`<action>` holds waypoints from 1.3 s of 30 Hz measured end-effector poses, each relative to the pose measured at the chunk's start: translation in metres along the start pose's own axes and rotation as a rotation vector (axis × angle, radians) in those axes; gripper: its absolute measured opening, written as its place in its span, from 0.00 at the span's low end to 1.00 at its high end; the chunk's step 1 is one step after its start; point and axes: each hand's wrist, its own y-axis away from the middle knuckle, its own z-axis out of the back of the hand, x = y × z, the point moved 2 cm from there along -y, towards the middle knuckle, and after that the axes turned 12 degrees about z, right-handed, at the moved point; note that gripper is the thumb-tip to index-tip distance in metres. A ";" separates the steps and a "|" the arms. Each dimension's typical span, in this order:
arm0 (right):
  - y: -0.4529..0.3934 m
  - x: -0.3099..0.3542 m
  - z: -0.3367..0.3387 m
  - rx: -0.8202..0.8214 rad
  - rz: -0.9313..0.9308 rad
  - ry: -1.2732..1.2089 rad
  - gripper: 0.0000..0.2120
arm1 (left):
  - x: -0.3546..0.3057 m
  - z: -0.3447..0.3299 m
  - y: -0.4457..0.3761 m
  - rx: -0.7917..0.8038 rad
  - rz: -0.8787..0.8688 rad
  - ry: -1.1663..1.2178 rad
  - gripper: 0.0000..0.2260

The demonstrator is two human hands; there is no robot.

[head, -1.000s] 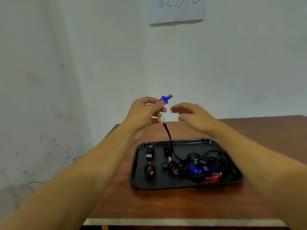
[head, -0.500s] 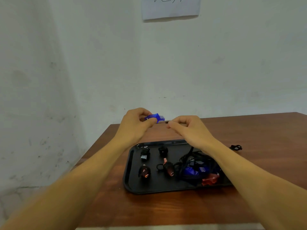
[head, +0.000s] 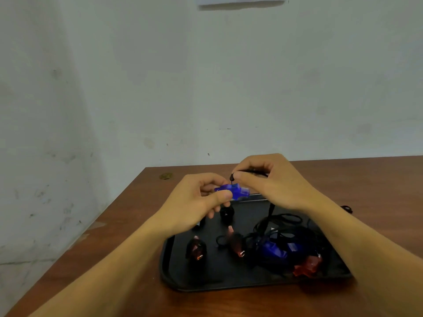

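Head cam looks down at both hands, held up just above the far edge of a black tray (head: pixel 168 259) on a brown wooden surface (head: pixel 128 225). The left hand (head: pixel 194 202) has thumb and fingers curled round a little see-through blue plastic piece (head: pixel 235 191), pinching one end so the rest sticks out to the right. The right hand (head: pixel 272 181) pinches a thin black cord (head: pixel 271 209) between thumb and forefinger. The cord's knobby tip (head: pixel 231 178) sits right on top of the blue piece, touching or as good as, can't quite tell. From that hand the cord drops into a tangle of black cords (head: pixel 286 223) on the right half of the tray. Mixed in there are another blue piece (head: pixel 272 250) and a red piece (head: pixel 307 266). The left half has a dark reddish piece (head: pixel 195 249), another near the middle (head: pixel 237 244), and a small black piece (head: pixel 227 213) just below the left hand. Off the tray, a coin-looking round thing (head: pixel 166 176) lies near the surface's far left corner and a small black loop (head: pixel 347 208) lies over on the right.
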 end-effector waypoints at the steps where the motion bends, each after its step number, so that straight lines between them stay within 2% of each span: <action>1: -0.002 -0.001 0.001 -0.005 0.014 -0.021 0.06 | 0.000 -0.001 -0.001 0.011 -0.018 0.055 0.03; 4: -0.007 -0.012 -0.004 -0.075 -0.013 -0.228 0.07 | 0.003 -0.001 -0.008 0.016 -0.062 0.210 0.04; 6: -0.008 -0.019 -0.012 -0.135 -0.116 -0.460 0.06 | 0.006 -0.001 -0.009 0.011 -0.093 0.252 0.06; 8: -0.008 -0.025 -0.020 -0.123 -0.200 -0.638 0.04 | 0.008 -0.002 -0.007 0.025 -0.122 0.290 0.07; 14: -0.002 -0.047 -0.046 -0.106 -0.288 -0.812 0.06 | 0.020 -0.005 -0.004 0.018 -0.105 0.437 0.08; 17: 0.000 -0.052 -0.054 -0.137 -0.288 -0.755 0.08 | 0.025 -0.005 -0.004 -0.021 -0.077 0.471 0.07; 20: 0.000 -0.050 -0.057 -0.183 -0.208 -0.565 0.05 | 0.029 -0.005 -0.006 -0.077 -0.062 0.520 0.06; 23: 0.001 -0.048 -0.059 -0.226 -0.128 -0.399 0.06 | 0.032 -0.007 -0.007 -0.119 -0.057 0.547 0.05; 26: 0.002 -0.044 -0.061 -0.216 -0.063 -0.318 0.07 | 0.032 -0.009 -0.007 -0.157 -0.051 0.552 0.07; 30: 0.007 -0.045 -0.066 -0.204 -0.031 -0.207 0.07 | 0.034 -0.009 -0.008 -0.222 -0.038 0.555 0.03; 39: 0.012 -0.036 -0.070 -0.151 0.068 0.015 0.08 | 0.034 -0.004 -0.007 -0.382 -0.040 0.371 0.04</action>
